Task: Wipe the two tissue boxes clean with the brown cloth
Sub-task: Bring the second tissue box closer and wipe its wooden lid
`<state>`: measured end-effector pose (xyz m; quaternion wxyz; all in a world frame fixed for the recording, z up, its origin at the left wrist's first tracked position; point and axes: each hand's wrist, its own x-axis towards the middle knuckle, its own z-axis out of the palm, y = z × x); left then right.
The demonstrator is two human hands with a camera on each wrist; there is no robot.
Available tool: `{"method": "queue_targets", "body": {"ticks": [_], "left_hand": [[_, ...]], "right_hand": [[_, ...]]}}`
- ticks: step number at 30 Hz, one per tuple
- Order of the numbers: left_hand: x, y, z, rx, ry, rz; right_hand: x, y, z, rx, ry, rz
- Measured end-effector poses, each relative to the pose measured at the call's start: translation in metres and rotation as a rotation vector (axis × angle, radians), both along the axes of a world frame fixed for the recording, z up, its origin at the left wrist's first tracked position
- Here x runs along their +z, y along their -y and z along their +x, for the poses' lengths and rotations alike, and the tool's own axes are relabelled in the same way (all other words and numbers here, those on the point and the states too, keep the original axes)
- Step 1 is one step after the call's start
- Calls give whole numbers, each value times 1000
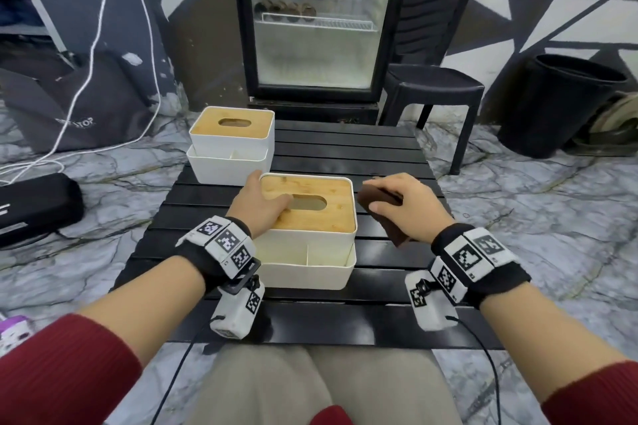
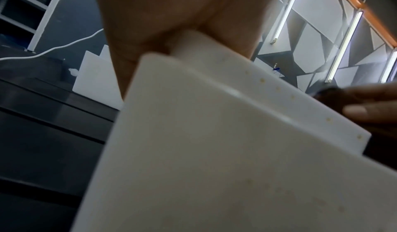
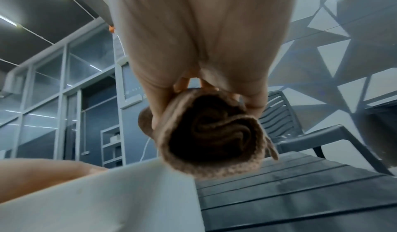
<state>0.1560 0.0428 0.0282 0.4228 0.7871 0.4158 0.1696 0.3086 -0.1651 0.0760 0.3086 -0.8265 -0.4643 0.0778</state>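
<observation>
Two white tissue boxes with bamboo lids stand on the black slatted table (image 1: pixel 379 162). The near box (image 1: pixel 310 245) sits in front of me; the far box (image 1: pixel 231 145) is at the back left. My left hand (image 1: pixel 260 202) grips the near box's left top corner, thumb on its far side and fingers curled over the lid towards the slot; the left wrist view shows that box (image 2: pixel 204 150) from below. My right hand (image 1: pixel 400 203) holds the folded brown cloth (image 1: pixel 379 214) just right of the near box, apart from it. The cloth (image 3: pixel 212 133) is bunched in my fingers.
A glass-door fridge (image 1: pixel 317 21) stands behind the table, a black plastic chair (image 1: pixel 435 83) to its right, a black bin (image 1: pixel 559 103) farther right. A white cable (image 1: pixel 86 79) and a black case (image 1: pixel 34 207) lie on the marble floor at left.
</observation>
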Motion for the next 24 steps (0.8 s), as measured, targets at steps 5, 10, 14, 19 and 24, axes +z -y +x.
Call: {"method": "queue_targets", "body": {"ticks": [5,10,14,19,24], "left_hand": [[-2,4,4,-6,6,64],[-6,4,2,-6,4,121],[-8,4,1,-8,-3,140],[-8,5,-1,-17,-1,158],[-7,5,-1,-24,-8,157]], "right_hand": [[4,-19,-28,144,39,-12],[-14,-20,-43,155,162,-80],[-20,-24,-38,147,140,-55],[-23,-38,-26,116,88,-4],[-23,-53,-13,73,81,19]]}}
